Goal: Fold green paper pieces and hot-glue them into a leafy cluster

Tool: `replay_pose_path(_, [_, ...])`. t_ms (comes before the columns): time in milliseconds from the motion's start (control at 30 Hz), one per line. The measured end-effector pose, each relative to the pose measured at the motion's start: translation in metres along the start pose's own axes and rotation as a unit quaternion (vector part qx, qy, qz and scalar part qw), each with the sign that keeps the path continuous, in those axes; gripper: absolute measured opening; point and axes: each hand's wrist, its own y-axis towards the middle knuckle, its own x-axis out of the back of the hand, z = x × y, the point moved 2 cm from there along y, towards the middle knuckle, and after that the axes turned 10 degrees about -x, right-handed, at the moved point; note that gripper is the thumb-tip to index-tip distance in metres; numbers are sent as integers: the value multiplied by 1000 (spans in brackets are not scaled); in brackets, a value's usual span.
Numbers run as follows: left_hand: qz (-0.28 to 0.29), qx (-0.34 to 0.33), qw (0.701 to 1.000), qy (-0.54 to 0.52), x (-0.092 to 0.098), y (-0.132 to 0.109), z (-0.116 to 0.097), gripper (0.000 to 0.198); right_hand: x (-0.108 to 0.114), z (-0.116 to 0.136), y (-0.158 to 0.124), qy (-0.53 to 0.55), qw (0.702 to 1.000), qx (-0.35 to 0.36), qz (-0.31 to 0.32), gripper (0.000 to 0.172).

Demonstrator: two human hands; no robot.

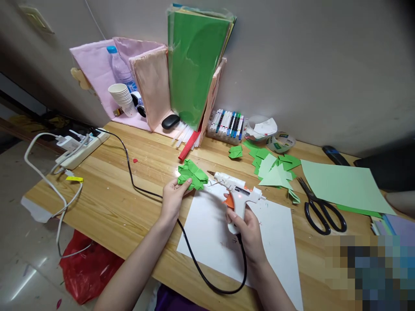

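Note:
My left hand pinches a folded green paper piece by its lower edge, thumb on top. A white hot glue gun with an orange trigger sits in my right hand, which wraps round its handle. The gun's nozzle points left, close to the right edge of the folded paper. Beneath both hands lies a white sheet on the wooden table. The gun's black cord loops under my left wrist toward a power strip.
Cut green paper pieces lie behind the gun, with black-handled scissors to their right. A pale green sheet lies beyond. At the back stand a marker box, a tape roll and a pink cardboard organizer.

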Motion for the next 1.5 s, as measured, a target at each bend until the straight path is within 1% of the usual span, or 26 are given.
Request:
replay_pose_path(133, [-9, -44, 999, 26, 1, 0, 0, 35, 0, -5, 5, -53, 998, 3, 45, 26])
replay_pose_path(233, [-16, -69, 996, 46, 3, 0, 0, 35, -2, -3, 12, -71, 993, 30, 89, 28])
replay_pose_path(333, [-18, -83, 995, 59, 3, 0, 0, 33, -5, -2, 16, -84, 986, 47, 136, 30])
replay_pose_path(433, [-20, -88, 993, 70, 2, 0, 0, 32, -7, -3, 17, -95, 983, 41, 154, 32])
replay_pose_path(567, [-20, -89, 993, 77, 2, 0, 0, 32, -8, -6, 17, -107, 982, 53, 144, 31])
replay_pose_path(667, [-19, -82, 994, 74, 2, -1, 1, 33, -9, -5, 17, -122, 980, 64, 142, 27])
replay_pose_path(867, [-10, -71, 995, 72, 4, 0, 4, 34, -12, -1, 16, -146, 979, 48, 136, 20])
replay_pose_path(1067, [-16, -74, 994, 78, 2, -1, 0, 33, -14, 1, 15, -159, 977, 51, 131, 19])
replay_pose_path(1200, [-14, -74, 994, 77, 1, -1, -1, 33, -15, 6, 13, -168, 975, 72, 128, 15])
replay_pose_path(1367, [-7, -79, 994, 77, 3, -1, 1, 32, -15, 5, 14, -197, 968, 82, 130, 19])
replay_pose_path(1500, [-10, -85, 993, 82, 3, -1, 1, 32, -13, 0, 16, -208, 966, 89, 127, 19])
